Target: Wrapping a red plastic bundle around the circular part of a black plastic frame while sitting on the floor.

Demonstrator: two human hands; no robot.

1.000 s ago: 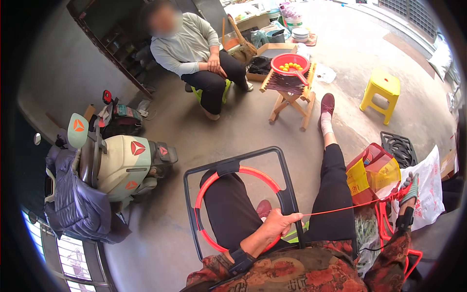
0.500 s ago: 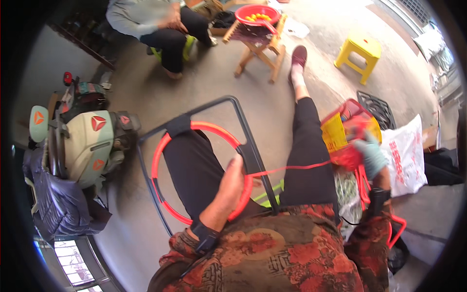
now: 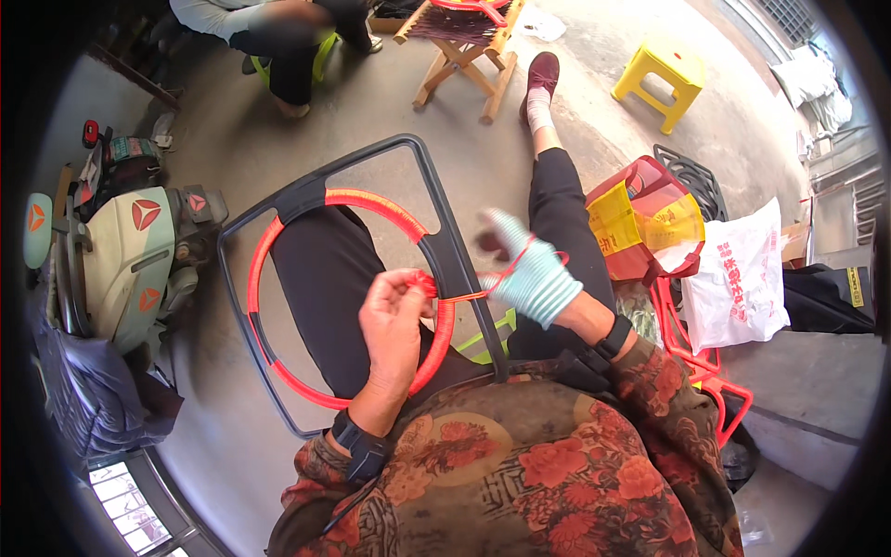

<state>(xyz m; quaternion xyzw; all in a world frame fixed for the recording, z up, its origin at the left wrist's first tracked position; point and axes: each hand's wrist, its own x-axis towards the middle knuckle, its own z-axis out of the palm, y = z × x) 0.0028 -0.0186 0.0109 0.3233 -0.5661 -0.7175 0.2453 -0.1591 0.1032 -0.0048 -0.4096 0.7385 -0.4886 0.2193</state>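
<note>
We pinch a wad of red cord (image 3: 426, 282) between the closed fingers of our bare left hand (image 3: 392, 323), beside a red ring (image 3: 257, 278) set in a black frame (image 3: 447, 215) over our left thigh (image 3: 320, 292). A strand (image 3: 467, 297) runs to our gloved right hand (image 3: 538, 286); its fingers blur, and we cannot tell their spread. A yellow stool (image 3: 665, 79) stands beyond.

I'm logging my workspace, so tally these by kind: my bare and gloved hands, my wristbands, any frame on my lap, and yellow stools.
Bare left hand: 1
Gloved right hand: 1
Wristbands: 2
Black frame on lap: 1
Yellow stool: 1
Total: 6
</note>
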